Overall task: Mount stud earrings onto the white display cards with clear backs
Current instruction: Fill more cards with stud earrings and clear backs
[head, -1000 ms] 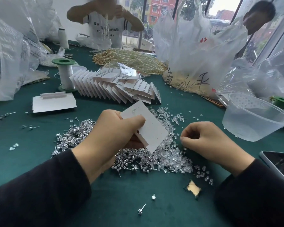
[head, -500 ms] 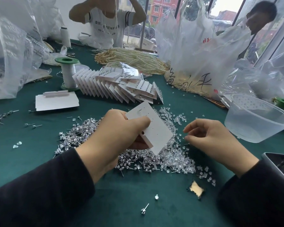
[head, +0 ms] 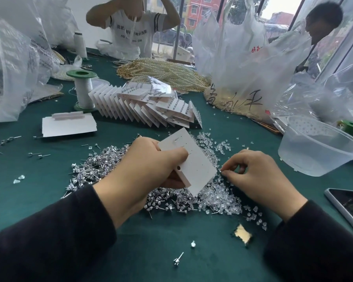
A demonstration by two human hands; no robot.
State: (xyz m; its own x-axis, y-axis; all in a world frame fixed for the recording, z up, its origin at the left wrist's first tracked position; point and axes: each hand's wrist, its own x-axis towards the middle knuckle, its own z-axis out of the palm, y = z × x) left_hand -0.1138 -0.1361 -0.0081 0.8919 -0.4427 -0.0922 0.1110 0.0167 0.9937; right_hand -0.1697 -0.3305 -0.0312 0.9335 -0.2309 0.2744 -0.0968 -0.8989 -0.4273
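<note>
White card [head: 194,159] is gripped, tilted, in the left hand [head: 143,171] above the earrings [head: 98,169]. Just right of the card, fingertips of the right hand [head: 259,176] are closed together on the clear backs [head: 218,198]. Whether anything is held cannot be told.

Table [head: 49,200], green cloth. Centre: heap of stud earrings [head: 98,169] running into a heap of clear backs [head: 218,198] on its right (the two overlap). Behind: fanned row of filled cards [head: 147,106], blank cards [head: 68,126], upright thread spool [head: 83,88], pearl strands [head: 163,73]. Right: clear tub [head: 318,151], phone [head: 351,206].
</note>
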